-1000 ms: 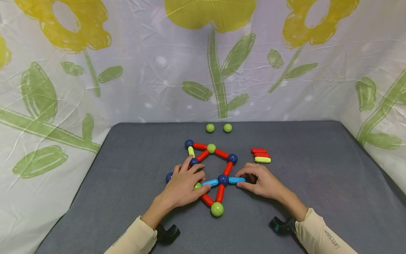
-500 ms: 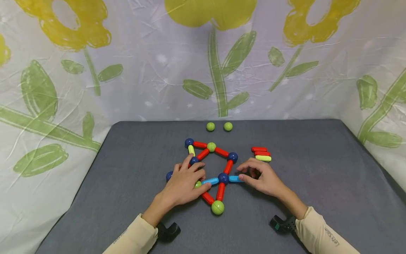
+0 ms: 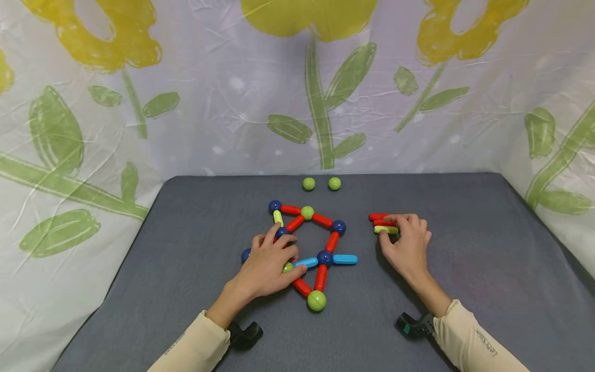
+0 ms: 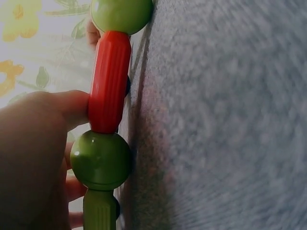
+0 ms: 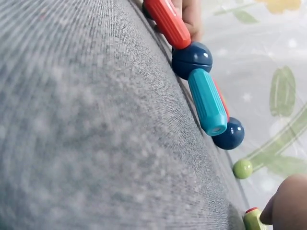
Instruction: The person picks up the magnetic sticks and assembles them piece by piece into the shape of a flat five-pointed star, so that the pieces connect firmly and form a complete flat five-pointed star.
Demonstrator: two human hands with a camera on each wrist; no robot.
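Note:
On the grey table lies a joined figure of magnetic rods and balls, with a blue ball between two light blue rods. My left hand rests over its left part, fingers spread, thumb tip by the inner light blue rod. In the left wrist view the thumb overlaps the side of a red rod between two green balls. My right hand is at a small stack of rods, thumb and fingertips pinching at the yellow-green rod. Behind it lie two red rods, partly covered by the fingers.
Two loose green balls sit near the far table edge. The outer light blue rod sticks out toward the right with a free end. A large green ball forms the figure's near corner. A flower-printed cloth hangs behind the table.
My right hand has left the outer light blue rod and moved right and away to the rod stack. The left hand stays on the figure, which has shifted very slightly.

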